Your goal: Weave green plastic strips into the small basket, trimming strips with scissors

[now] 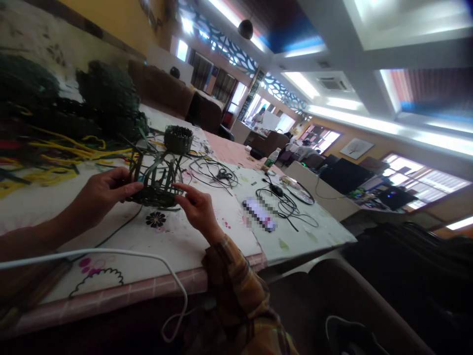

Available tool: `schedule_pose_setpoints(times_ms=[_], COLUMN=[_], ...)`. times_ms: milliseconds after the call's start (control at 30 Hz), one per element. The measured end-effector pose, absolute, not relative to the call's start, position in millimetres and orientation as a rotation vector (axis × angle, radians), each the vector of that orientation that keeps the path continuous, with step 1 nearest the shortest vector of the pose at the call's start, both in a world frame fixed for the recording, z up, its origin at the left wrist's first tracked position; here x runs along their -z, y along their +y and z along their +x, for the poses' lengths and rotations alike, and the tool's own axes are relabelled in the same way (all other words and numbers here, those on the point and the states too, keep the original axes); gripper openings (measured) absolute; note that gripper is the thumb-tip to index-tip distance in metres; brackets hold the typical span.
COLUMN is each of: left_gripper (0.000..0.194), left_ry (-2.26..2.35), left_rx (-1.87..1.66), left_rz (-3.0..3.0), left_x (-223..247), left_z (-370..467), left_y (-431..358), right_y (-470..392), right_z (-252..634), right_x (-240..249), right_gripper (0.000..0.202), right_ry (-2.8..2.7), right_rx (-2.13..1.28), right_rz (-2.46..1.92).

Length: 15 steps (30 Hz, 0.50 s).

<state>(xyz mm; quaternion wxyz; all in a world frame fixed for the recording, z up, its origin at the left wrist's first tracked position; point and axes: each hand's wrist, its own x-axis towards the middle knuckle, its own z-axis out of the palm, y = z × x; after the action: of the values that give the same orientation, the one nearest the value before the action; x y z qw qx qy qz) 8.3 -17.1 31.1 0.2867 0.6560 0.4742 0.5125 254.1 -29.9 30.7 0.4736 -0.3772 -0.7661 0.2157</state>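
Observation:
A partly woven dark green basket [157, 195], with upright strips standing loose around its top, is held just above the table between my two hands. My left hand [107, 190] grips its left side, thumb in front and fingers behind the rim. On the right side, my right hand [195, 204] pinches the weave between thumb and index finger. A thin dark strand trails down from the basket toward the lower left. Just behind it stands a finished-looking small green woven basket [179, 140].
Yellow and green strips [70, 153] lie heaped at the left, before large dark green bundles [107, 93]. Coiled dark strands with scissors [223, 175] lie behind my right hand. A phone [259, 214], black cable [284, 199] and bottle [272, 159] are rightward. A white cable [148, 254] crosses in front.

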Motion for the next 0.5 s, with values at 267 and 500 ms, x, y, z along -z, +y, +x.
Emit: schedule_pose_setpoints(times_ms=[267, 500], left_gripper=[0.041, 0.046], left_ry=[1.307, 1.569], left_rx=[-1.256, -1.559], left_rz=[1.701, 2.234], left_x=[-22.6, -23.4], left_z=[10.0, 14.0], left_y=[-10.2, -17.9], right_y=[-17.9, -17.2], right_z=[252.0, 246.7], right_x=[-19.2, -13.5], right_gripper=[0.021, 0.019], right_ry=[-1.776, -1.720], right_rx=[-0.689, -0.751], right_rz=[-0.880, -0.897])
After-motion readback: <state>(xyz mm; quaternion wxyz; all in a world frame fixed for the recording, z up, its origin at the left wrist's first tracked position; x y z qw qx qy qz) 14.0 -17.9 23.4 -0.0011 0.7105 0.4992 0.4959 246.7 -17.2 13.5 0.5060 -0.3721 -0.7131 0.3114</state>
